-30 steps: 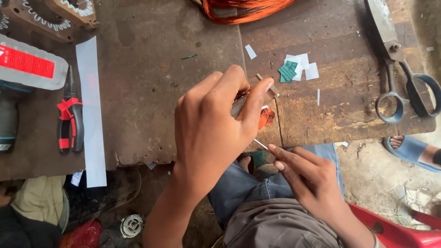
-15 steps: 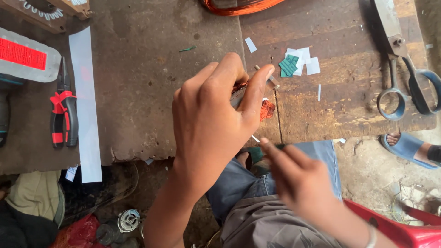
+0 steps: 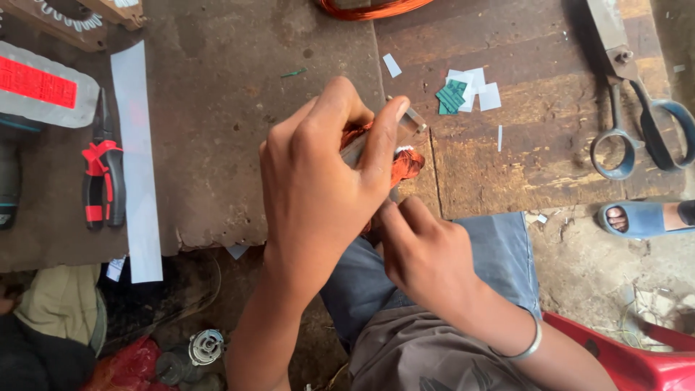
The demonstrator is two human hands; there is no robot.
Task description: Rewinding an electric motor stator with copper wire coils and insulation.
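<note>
A small coil of copper-coloured wire (image 3: pixel 405 165) is held just over the near edge of the worn wooden bench (image 3: pixel 217 145), about midway along it. The left hand (image 3: pixel 318 195) is clamped on the coil, thumb and forefinger pinching a narrow pale strip (image 3: pixel 391 134) laid along its top. The right hand (image 3: pixel 427 257) is brought up from below, its fingers drawn together beneath the coil; whether anything is pinched in them cannot be told, since the left hand covers the spot.

Judged from what shows, the work is partway: copper is still bare at the coil's right side, and cut pieces of white and green sheet (image 3: pixel 463 94) lie ready toward the far right of the bench, so wrapping seems unfinished (how much is covered is hidden).

Open room is found between the hands and the long white paper strip (image 3: pixel 137 159) lying toward the left edge. Red-handled pliers (image 3: pixel 101 181) lie beside that strip, and large scissors (image 3: pixel 637 101) rest at the right edge. Beyond the near edge there is only the person's lap, so anything dropped would fall there.
</note>
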